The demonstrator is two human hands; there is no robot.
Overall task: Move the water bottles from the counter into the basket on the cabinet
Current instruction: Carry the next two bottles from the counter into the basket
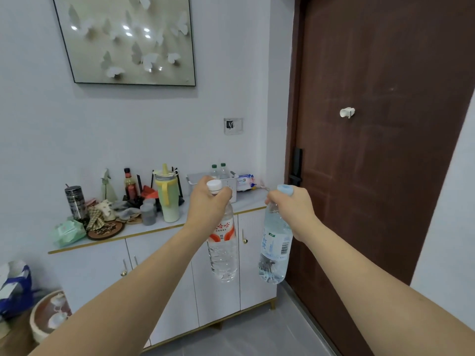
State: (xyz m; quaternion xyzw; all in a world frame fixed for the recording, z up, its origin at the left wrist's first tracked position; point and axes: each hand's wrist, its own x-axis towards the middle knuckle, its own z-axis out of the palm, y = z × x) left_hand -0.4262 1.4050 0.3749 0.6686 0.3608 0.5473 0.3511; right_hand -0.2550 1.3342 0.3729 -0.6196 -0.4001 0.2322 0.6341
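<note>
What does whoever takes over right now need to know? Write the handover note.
Left hand: shut on the red-label bottle, gripped at the neck, hanging in the air.
Right hand: shut on the blue-label bottle, likewise gripped at the neck.
Basket: on the cabinet by the wall, just beyond the hands.
Done: two green-capped bottles already stand in the basket.
Left: set both held bottles into the basket. The counter is out of view, so whether more bottles remain cannot be told.
</note>
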